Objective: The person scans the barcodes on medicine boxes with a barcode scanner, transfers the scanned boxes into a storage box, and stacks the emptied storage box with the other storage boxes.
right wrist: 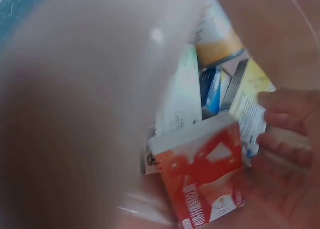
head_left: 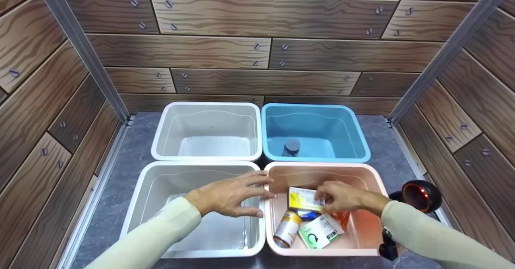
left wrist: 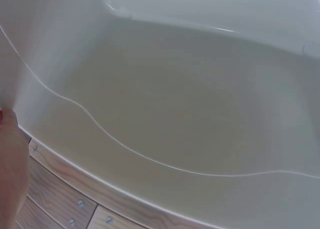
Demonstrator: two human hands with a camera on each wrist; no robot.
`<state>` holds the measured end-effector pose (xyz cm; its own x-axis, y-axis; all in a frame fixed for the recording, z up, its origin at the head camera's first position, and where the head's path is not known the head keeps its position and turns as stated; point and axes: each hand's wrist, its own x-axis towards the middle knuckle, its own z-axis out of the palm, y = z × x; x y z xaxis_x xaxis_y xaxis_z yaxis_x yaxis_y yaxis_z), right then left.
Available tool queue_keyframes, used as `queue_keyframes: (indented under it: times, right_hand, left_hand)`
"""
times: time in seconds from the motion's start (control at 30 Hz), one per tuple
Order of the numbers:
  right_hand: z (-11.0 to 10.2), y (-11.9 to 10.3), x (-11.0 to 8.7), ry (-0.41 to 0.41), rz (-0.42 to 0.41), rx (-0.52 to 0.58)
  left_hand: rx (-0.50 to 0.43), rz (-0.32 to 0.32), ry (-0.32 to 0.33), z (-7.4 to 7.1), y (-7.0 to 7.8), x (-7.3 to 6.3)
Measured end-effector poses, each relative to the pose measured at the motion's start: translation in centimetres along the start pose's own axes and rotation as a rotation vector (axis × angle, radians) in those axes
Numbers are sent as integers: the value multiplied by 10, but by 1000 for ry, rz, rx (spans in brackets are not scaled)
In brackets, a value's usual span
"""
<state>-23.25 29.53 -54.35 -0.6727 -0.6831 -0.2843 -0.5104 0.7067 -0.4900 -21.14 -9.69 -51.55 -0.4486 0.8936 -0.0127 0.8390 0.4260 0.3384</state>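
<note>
My right hand (head_left: 338,196) reaches into the pink bin (head_left: 326,252), its fingers loosely bent at the right end of a yellow-and-white box (head_left: 305,199). In the right wrist view, the fingertips (right wrist: 264,100) are right at that box's edge, while a large blurred shape covers the left side. Beneath the hand lies a red-orange box (right wrist: 202,174). Beside it are a green-and-white box (head_left: 320,231), a small blue box (head_left: 306,215) and a bottle (head_left: 287,228) with an orange-and-white label. My left hand (head_left: 237,194) holds nothing, fingers spread over the shared rims.
Under my left arm is a light grey bin (head_left: 193,254); another grey bin (head_left: 207,158) stands behind it. A blue bin (head_left: 318,159) at the back right holds a dark-capped jar (head_left: 291,146). A black device with a red glow (head_left: 420,196) stands right of the pink bin. Wood-patterned walls surround everything.
</note>
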Motion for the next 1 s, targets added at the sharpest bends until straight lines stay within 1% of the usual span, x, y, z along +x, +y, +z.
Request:
queue_keyframes:
  times: [0.13, 0.3, 0.4, 0.5, 0.57, 0.63, 0.77, 0.83, 0.9, 1.0]
  right_hand:
    - [6, 4, -5, -69, 27, -59]
    - [8, 1, -5, -106, 9, -165]
    - [8, -1, -7, -142, 9, -192]
    - [8, -2, -10, -198, 48, -201]
    - [8, -3, -11, -229, 70, -235]
    - [8, -3, -13, -246, 80, -306]
    - [7, -4, -14, -242, 56, -488]
    - [5, -4, -15, -244, 56, -537]
    - [2, -3, -16, -257, 68, -533]
    - [-1, -1, -21, -301, 95, -465]
  left_hand:
    - [2, -12, -9, -1, 0, 0]
    - [-2, -24, -9, -2, 1, 0]
    - [-6, -23, -10, -1, 1, 0]
    - [0, -27, -10, -1, 2, 0]
    - [1, -36, -12, -1, 2, 0]
    - [-3, -40, -13, 0, 2, 1]
    - [-9, -34, -7, 0, 2, 1]
    - [-6, -25, 2, 0, 2, 1]
    - [-4, -18, 8, 1, 2, 1]
    - [-2, -17, 13, 1, 2, 0]
